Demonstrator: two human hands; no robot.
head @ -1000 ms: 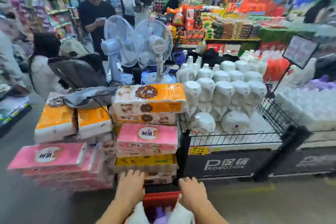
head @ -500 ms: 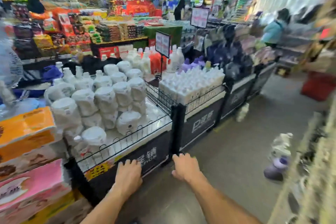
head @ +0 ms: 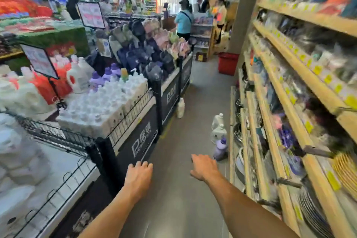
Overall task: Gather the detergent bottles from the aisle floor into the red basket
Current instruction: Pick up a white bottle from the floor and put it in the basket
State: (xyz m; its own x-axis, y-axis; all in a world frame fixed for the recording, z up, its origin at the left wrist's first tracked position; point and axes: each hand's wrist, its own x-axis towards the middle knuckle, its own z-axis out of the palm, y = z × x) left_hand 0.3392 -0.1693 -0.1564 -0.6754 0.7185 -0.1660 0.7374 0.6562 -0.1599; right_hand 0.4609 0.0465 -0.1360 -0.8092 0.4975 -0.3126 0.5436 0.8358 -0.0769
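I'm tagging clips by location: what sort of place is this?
Most likely a supermarket aisle: a wire-fenced promotion bin stacked with white bottles, wooden shelves with yellow price tags, and shoppers at the far end.

— What sort of place was it?
— A supermarket. Wooden shelves (head: 282, 41) bore yellow price tags (head: 317, 69), wire-railed promotion bins (head: 143, 141) were heaped with bottles (head: 100, 106), a sign board (head: 39, 61) stood above, and a shopper (head: 184, 20) waited down the aisle.
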